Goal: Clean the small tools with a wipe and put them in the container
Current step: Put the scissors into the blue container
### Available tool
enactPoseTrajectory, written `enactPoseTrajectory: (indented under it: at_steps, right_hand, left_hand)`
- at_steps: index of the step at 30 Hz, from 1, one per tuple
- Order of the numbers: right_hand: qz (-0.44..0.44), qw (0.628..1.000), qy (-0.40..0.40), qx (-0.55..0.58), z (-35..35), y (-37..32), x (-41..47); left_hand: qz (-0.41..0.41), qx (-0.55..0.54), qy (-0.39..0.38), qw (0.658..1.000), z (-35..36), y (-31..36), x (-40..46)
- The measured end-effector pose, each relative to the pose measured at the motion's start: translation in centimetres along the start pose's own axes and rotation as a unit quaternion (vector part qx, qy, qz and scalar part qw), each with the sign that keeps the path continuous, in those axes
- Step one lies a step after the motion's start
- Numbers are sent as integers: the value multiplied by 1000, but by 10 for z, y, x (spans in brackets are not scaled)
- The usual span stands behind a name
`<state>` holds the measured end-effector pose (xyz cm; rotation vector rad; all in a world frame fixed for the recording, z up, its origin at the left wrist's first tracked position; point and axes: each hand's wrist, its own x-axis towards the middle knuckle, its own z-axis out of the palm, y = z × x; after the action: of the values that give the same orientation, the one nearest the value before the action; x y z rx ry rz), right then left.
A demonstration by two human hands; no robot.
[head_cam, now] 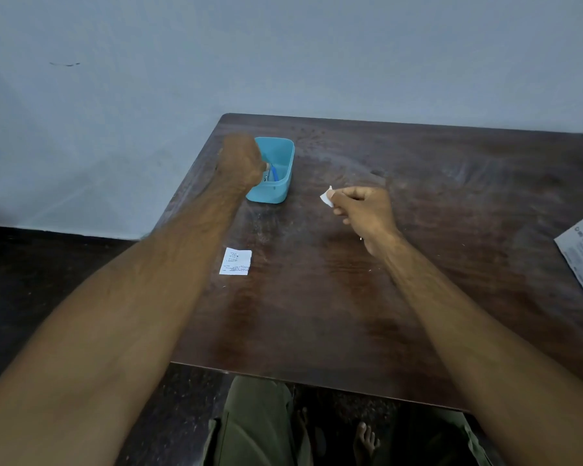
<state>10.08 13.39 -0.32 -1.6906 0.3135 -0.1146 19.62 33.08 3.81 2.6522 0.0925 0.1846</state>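
The left hand (241, 163) hangs over the tub (276, 169) near the desk's (317, 297) far left corner, its grip unreadable; the right hand (364, 210) pinches a wipe (327, 196) mid-desk.

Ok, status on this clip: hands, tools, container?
Left hand at blue container, grip unclear. Right hand pinching wipe. Tools in container. Nothing in the way.

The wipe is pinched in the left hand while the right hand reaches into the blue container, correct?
Not quite: the hands are swapped. In the head view, the wipe is pinched in the right hand, out over the table, while the left hand is at the blue container, where small tools already lie.
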Motion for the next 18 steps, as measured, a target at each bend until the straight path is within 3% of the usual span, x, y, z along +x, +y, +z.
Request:
enactPoseTrajectory:
  at_steps: [10, 14, 18]
  right_hand:
    - [8, 998, 52, 27, -50, 3, -14]
    - [23, 997, 73, 27, -67, 15, -23]
    - [29, 996, 78, 30, -81, 30, -35]
  left_hand:
    - [111, -168, 110, 973, 7, 35, -75]
    - [118, -209, 69, 968, 35, 50, -113]
    - [76, -167, 13, 983, 73, 59, -141]
